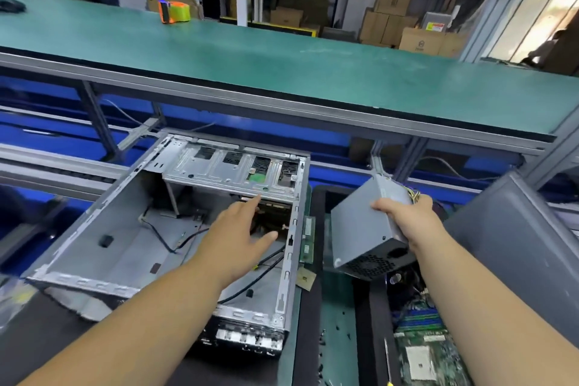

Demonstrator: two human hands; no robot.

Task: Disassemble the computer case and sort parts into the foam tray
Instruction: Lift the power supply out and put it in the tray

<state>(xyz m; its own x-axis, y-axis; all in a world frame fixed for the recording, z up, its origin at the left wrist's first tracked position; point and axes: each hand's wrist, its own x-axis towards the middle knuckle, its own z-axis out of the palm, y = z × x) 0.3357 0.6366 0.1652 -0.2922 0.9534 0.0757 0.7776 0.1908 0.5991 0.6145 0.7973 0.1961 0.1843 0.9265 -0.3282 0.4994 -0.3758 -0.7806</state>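
Observation:
An open metal computer case point(103, 229) lies on its side in front of me, with loose black cables on its floor and a drive cage point(232, 169) at its far end. My left hand point(241, 235) hovers over the case's right half with fingers straight, reaching toward the cage. To the right of the case, my right hand point(410, 219) grips a grey power supply point(363, 232) held in the air above the black foam tray point(369, 316). A green motherboard point(423, 351) lies in the tray at the lower right.
A grey side panel point(513, 241) leans at the right. A green memory stick point(308, 236) stands between case and tray, with small screws point(336, 335) scattered below. A raised green shelf point(282, 66) spans the back, carrying an orange tape dispenser point(174, 11).

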